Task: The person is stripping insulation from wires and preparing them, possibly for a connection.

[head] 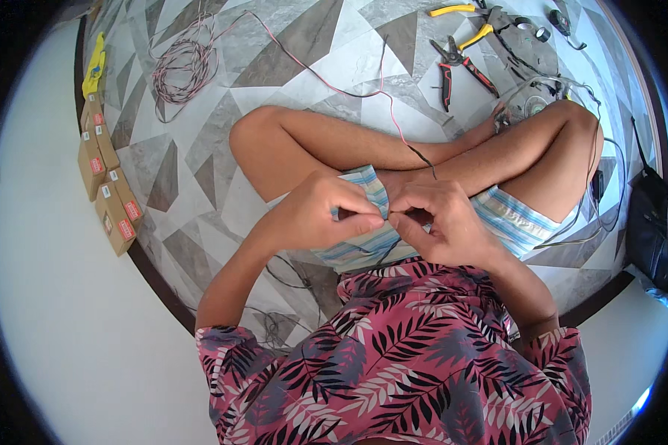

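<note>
Over my lap, my left hand [339, 214] and my right hand [437, 222] meet fingertip to fingertip. Each pinches thumb against index finger, with a thin dark strand barely showing between the tips; most of it is hidden by the fingers. Just beyond the right hand, the dark end of a red-and-black twin wire [396, 123] crosses my shin and stops near the knuckles. That wire runs back over the floor to a loose coil [185, 72] at the upper left. A dark cord [388, 253] lies on my striped shorts below the hands.
Wire strippers [453, 58] with red-and-black handles lie beyond my legs, near yellow-handled pliers [495, 19]. Tape rolls [541, 34] and cables are at the upper right. Cardboard boxes [111, 206] line the left wall; a black bag [648, 222] stands at the right.
</note>
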Available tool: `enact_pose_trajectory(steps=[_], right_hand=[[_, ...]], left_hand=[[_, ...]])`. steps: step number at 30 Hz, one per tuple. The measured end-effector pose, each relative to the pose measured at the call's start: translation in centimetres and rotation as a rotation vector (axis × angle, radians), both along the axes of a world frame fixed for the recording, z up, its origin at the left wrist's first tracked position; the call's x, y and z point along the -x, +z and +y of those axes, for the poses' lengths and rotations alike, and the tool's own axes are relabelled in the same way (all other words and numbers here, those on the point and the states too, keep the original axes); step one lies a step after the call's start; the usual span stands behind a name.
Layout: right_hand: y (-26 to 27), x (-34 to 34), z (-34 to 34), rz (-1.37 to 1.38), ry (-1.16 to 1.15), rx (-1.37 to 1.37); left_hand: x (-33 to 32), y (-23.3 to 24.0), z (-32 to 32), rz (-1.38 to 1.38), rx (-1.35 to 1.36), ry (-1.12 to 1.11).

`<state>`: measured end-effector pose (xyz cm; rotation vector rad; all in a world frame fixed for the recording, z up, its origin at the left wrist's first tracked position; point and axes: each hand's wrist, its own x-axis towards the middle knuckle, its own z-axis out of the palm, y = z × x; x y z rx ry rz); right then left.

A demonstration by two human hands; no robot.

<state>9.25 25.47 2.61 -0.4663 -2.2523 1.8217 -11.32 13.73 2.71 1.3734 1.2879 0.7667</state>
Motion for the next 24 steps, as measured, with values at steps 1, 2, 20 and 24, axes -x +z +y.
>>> enact_pose_trajectory(steps=[1, 2, 20, 24], right_hand=[[-0.1, 0.0, 0.1, -0.001, -0.001, 0.0], [-0.3, 0.1, 0.3, -0.182, 0.001, 0.109], [-2.3, -0.1, -0.8, 0.198, -0.026, -0.414], [-0.9, 0.0, -0.6, -0.018, 0.031, 0.114]], left_hand=[[-0.4, 0.0, 0.0, 0.225, -0.278, 0.002], [-1.1, 0.2, -0.1, 0.224, -0.278, 0.002], [-1.3, 1.3, -0.9, 0.448, -0.478, 0.108], [-1.3, 2.0, -1.0, 0.79, -0.69, 0.0]])
